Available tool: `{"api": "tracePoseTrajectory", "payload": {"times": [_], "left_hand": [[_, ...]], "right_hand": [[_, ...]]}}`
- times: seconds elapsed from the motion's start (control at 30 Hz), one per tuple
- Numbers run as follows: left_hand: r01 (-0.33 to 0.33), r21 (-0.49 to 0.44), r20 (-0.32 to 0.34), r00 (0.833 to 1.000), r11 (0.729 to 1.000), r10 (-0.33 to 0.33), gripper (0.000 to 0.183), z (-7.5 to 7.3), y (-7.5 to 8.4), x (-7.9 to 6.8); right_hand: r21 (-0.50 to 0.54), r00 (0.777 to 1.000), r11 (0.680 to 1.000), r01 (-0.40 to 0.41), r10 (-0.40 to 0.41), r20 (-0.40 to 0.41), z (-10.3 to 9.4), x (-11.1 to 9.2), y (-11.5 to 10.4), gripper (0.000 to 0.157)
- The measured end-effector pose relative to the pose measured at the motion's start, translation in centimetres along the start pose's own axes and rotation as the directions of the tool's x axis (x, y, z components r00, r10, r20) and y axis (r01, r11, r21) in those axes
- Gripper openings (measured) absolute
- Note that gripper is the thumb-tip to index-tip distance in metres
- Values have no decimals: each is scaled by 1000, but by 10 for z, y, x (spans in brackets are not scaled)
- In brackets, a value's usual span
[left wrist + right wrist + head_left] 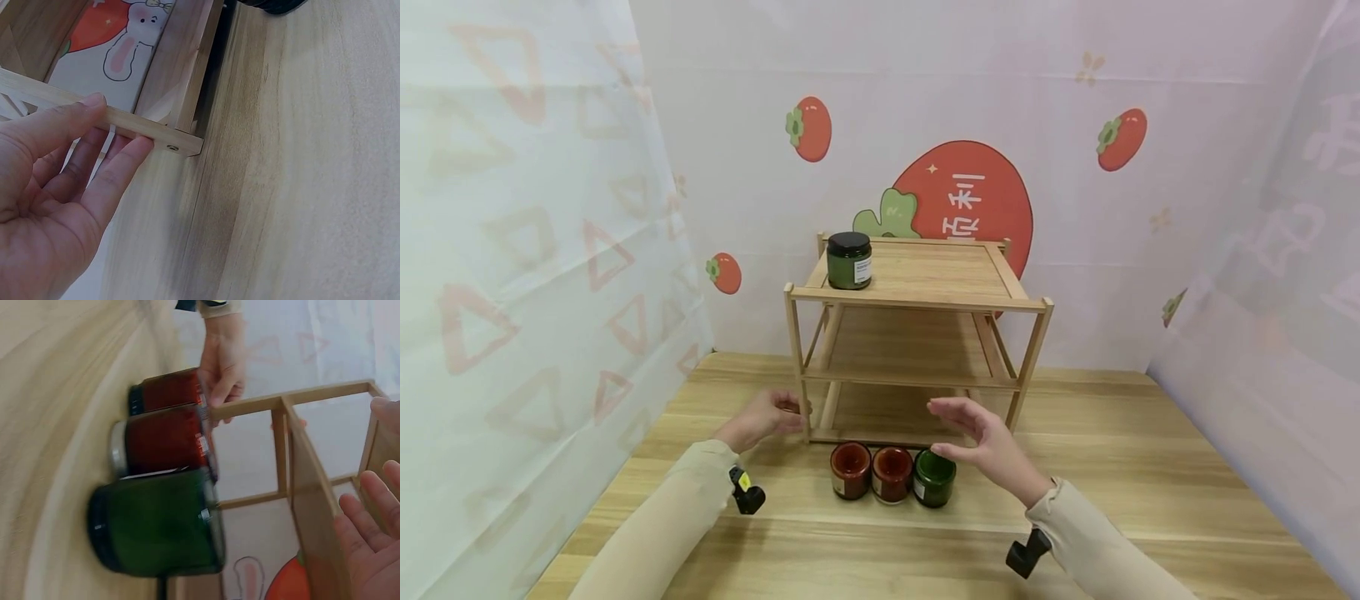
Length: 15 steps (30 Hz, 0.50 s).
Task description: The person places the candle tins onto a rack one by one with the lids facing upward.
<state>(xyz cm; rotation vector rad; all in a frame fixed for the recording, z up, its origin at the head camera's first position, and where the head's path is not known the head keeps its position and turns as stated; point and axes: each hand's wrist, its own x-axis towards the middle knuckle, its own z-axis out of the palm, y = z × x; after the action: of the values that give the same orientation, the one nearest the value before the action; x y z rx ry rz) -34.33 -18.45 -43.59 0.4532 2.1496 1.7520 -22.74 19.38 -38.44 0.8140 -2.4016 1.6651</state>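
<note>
From my distant place I see that the left hand point(767, 417) pinches the front left post point(806, 400) of a light wooden three-level rack point(932, 271), low near its foot, with the thumb on one side and the fingers on the other. The rack stands on the wood-grain table point(1112, 475), and it extends to the right from these fingers. The right hand point(988, 446) I have with fingers widely parted and holding nothing, in front of the lower levels of the rack; whether a fingertip touches the wood, I cannot tell. Just below the right thumb, and apart from it, stands a green glass jar point(935, 483). Further left of these fingers are two reddish-brown glass jars point(850, 475), and all three jars make one row before the rack. Higher than both hands, on the top board, a green jar with black lid point(849, 267) stands upright at the left front corner.
</note>
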Motion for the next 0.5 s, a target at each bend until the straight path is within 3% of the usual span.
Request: {"api": "tracePoseTrajectory", "payload": {"times": [0.5], "left_hand": [[-7,17,11,1000,1000,6,31,0,1,-1]], "right_hand": [[-53,986,987,-154,157,60,-4,-22,44,55]]}}
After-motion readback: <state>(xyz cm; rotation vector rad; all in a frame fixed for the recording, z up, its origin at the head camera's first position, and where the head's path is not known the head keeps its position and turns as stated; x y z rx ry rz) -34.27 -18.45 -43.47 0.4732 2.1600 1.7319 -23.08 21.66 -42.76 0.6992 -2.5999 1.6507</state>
